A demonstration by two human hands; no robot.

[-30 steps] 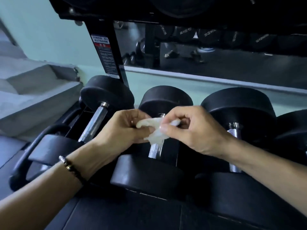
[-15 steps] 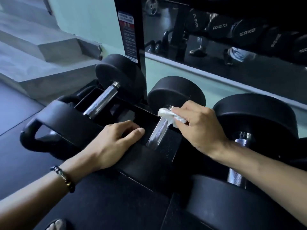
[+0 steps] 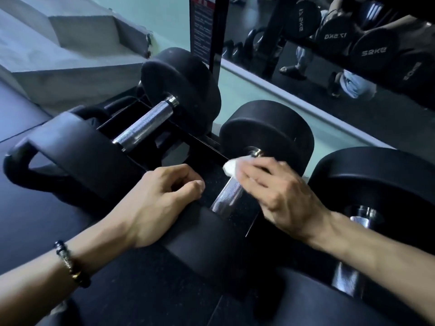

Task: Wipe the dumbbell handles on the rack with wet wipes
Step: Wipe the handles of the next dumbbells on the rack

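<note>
At 9 o'clock, a black kettlebell [image 3: 21,158] is seen by its looped handle on the dark floor, partly hidden behind the near head of the leftmost dumbbell [image 3: 181,90]. That dumbbell is laid on the rack [image 3: 202,147], its knurled chrome handle [image 3: 143,124] running from 8 toward 1 o'clock between two matte black round heads. No hand is on it.

Toward 7 o'clock, a beaded bracelet [image 3: 70,264] is worn on the left wrist. The left hand [image 3: 160,198] is rested on the near head of the middle dumbbell [image 3: 268,132], fingers loosely curled; nothing is held in it.

At centre, the middle dumbbell's handle [image 3: 227,195] is seen as a bright, cross-hatched steel bar, bare in its lower part. Its upper part, at the collar by the far head, is covered by a crumpled white wet wipe [image 3: 231,167]. The wipe is pressed to the bar by the right hand [image 3: 280,196], whose fingers are curled over it and round the handle.

At 3 o'clock, a third dumbbell [image 3: 386,184] is racked just beside, its chrome bar mostly hidden behind the right forearm.

At 1 o'clock, a mirror [image 3: 270,43] shows reflected dumbbells with reversed weight markings.
</note>
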